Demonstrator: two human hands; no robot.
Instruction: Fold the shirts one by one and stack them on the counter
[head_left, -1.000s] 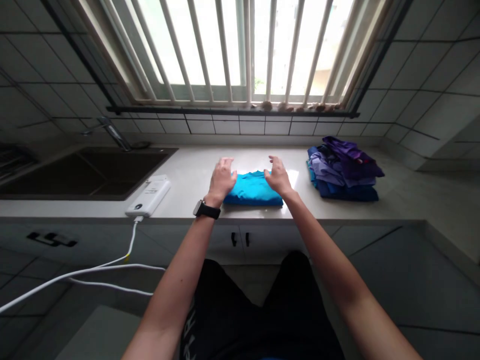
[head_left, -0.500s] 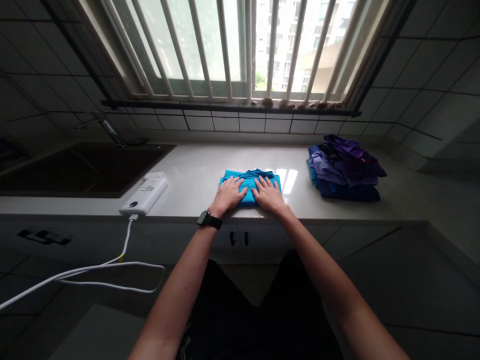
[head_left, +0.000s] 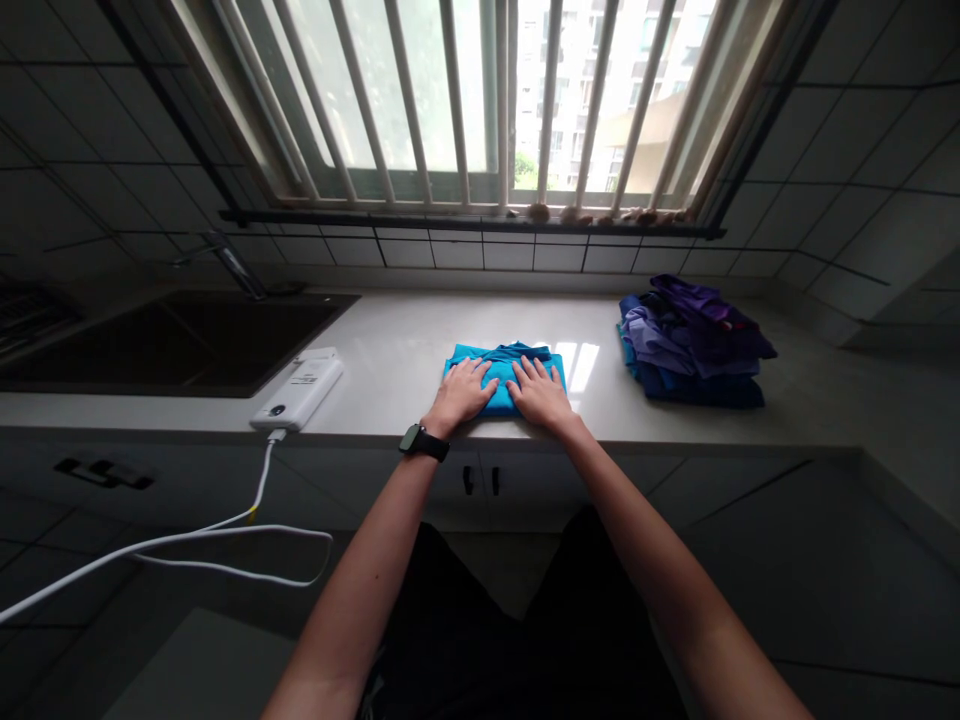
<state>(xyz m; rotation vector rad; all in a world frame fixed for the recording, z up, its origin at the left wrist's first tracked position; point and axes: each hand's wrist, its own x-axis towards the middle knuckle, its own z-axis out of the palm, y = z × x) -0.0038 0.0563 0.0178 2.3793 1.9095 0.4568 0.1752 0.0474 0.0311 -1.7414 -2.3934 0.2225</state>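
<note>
Standing here, I see a folded bright-blue cloth [head_left: 502,370] on the white counter [head_left: 397,350], R of the sink [head_left: 187,345]; its far edge is a bit rumpled. 2 bare hands are on it: L hand [head_left: 463,390] on the cloth's L part, R hand [head_left: 541,393] on its R part. Both lie palm down, fingers slightly spread, thumbs aimed at each other w/ a gap btwn. Neither is closed on anything. A black-strapped watch [head_left: 424,442] is on the L wrist.

Just R of the sink, nr its front corner, is a white device [head_left: 300,390] w/ a white cable [head_left: 262,480] plugged in, hanging lower than the sink. Well R of the sink sits a pile of purple, lilac & blue clothes [head_left: 690,350]. A metal faucet [head_left: 240,265] stands at the sink's back edge; a barred window [head_left: 457,100] is higher, behind & R of the sink.
</note>
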